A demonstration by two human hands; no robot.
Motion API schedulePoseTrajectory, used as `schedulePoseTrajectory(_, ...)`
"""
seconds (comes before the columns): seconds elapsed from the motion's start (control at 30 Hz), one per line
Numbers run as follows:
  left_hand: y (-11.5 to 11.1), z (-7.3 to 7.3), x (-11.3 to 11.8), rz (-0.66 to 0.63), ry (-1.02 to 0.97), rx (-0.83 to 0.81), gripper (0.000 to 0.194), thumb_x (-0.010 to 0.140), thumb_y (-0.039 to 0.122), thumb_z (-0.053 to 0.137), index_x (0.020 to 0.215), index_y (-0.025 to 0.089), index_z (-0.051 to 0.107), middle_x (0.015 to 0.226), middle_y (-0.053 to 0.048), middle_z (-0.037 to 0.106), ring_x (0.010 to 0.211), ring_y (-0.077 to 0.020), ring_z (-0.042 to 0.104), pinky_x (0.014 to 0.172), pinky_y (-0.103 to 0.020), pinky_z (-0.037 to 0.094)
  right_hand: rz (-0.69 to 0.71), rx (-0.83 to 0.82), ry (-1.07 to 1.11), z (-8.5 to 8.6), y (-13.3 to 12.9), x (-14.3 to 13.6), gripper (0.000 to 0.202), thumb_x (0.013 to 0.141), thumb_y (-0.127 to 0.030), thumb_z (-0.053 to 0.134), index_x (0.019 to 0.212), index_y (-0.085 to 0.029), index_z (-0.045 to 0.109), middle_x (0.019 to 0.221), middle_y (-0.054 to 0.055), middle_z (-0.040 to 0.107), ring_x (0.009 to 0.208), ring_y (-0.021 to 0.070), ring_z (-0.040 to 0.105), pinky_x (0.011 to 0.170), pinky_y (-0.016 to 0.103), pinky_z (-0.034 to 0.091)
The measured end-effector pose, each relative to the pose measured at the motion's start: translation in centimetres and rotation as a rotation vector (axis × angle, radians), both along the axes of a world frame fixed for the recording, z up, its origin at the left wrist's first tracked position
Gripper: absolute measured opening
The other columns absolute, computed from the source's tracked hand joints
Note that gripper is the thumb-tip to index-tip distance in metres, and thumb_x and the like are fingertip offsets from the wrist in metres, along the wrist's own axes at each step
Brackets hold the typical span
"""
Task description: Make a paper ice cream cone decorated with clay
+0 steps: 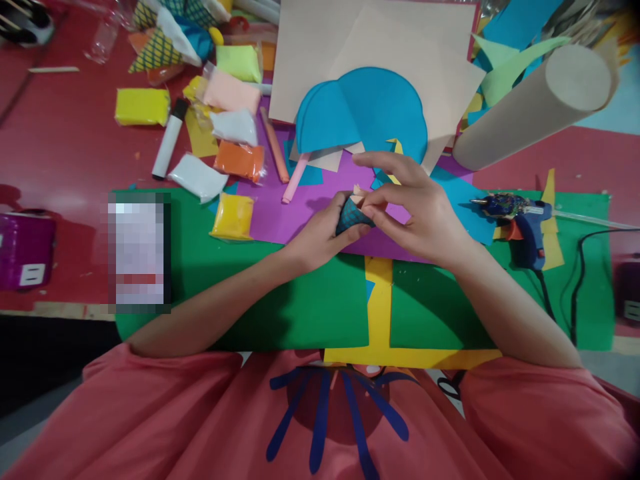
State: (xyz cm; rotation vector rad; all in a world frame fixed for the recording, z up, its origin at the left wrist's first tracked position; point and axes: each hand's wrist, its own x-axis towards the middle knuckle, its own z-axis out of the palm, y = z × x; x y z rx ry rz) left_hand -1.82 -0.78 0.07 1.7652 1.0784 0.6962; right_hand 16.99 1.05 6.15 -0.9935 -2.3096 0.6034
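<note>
The patterned cone is formed and held above the purple sheet, gripped by the left hand; the right hand's fingertips meet its mouth, grip indeterminable, where the pale insert appears unfinished.

Centre of frame: we have a small craft piece between the left hand and right hand, above paper sheets on the table. Behind them, upper centre, we mark cut-outs lying on large sheets. Upper right, a paper tube; below it, a glue gun on the sheets' right end. Upper left, we get packets, a marker between two. Two rolls lie between packets and cut-outs. Left-centre, a blurred item on the sheets' left end.
</note>
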Motion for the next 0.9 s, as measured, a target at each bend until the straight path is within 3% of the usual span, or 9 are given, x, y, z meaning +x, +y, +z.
schedulePoseTrajectory(0.2,0.1,-0.4,-0.1,0.019,-0.013,0.021,0.052,0.089,0.066,0.049,0.116,0.021,0.045,0.107,-0.007,0.066,0.096,-0.0216,0.064,0.079,-0.033,0.05,-0.034,0.001,-0.001,-0.4,-0.2,-0.1,0.018,0.092,-0.022,0.052,0.088,-0.028,0.069,0.139,0.002,0.061,0.134,0.0242,0.054,0.11,0.049,0.049)
schedulePoseTrajectory(0.43,0.1,-0.6,-0.1,0.054,0.011,0.065,0.048,0.09,0.055,0.055,0.121,0.021,0.042,0.112,-0.008,0.065,0.101,-0.0218,0.065,0.082,-0.033,0.05,-0.007,0.036,-0.021,-0.4,-0.3,-0.2,0.019,0.094,-0.024,0.049,0.086,-0.024,0.067,0.144,0.008,0.057,0.134,0.0261,0.053,0.108,0.051,0.049)
schedulePoseTrajectory(0.67,0.0,-0.6,-0.1,0.042,-0.002,0.049,0.048,0.09,0.052,0.054,0.124,0.021,0.04,0.115,-0.009,0.064,0.099,-0.0222,0.066,0.079,-0.033,0.052,-0.055,0.04,-0.053,-0.4,-0.3,-0.5,0.019,0.094,-0.023,0.052,0.092,-0.031,0.069,0.14,-0.002,0.06,0.138,0.0247,0.049,0.113,0.05,0.045)
schedulePoseTrajectory(0.73,0.1,-0.3,-0.1,0.05,-0.021,0.03,0.046,0.09,0.053,0.054,0.121,0.021,0.042,0.113,-0.009,0.064,0.102,-0.0226,0.064,0.081,-0.034,0.052,-0.077,0.075,-0.072,-0.3,-0.4,-0.5,0.016,0.094,-0.025,0.054,0.093,-0.03,0.069,0.14,-0.001,0.061,0.137,0.025,0.05,0.114,0.05,0.044)
schedulePoseTrajectory(0.8,0.1,0.0,0.1,0.043,-0.076,-0.027,0.047,0.088,0.057,0.055,0.117,0.021,0.044,0.105,-0.007,0.064,0.095,-0.0206,0.064,0.078,-0.033,0.052,-0.08,0.167,-0.028,-0.3,-0.3,-0.2,0.011,0.094,-0.027,0.056,0.094,-0.027,0.067,0.139,0.006,0.062,0.133,0.0244,0.054,0.111,0.048,0.047)
schedulePoseTrajectory(0.9,0.2,0.6,0.3,0.022,-0.222,-0.254,0.05,0.085,0.062,0.056,0.109,0.019,0.047,0.078,0.0,0.058,0.064,-0.0118,0.058,0.057,-0.025,0.047,-0.08,0.249,0.176,0.0,0.1,0.5,0.007,0.094,-0.024,0.057,0.093,-0.023,0.064,0.131,0.01,0.065,0.122,0.0216,0.063,0.1,0.042,0.056)
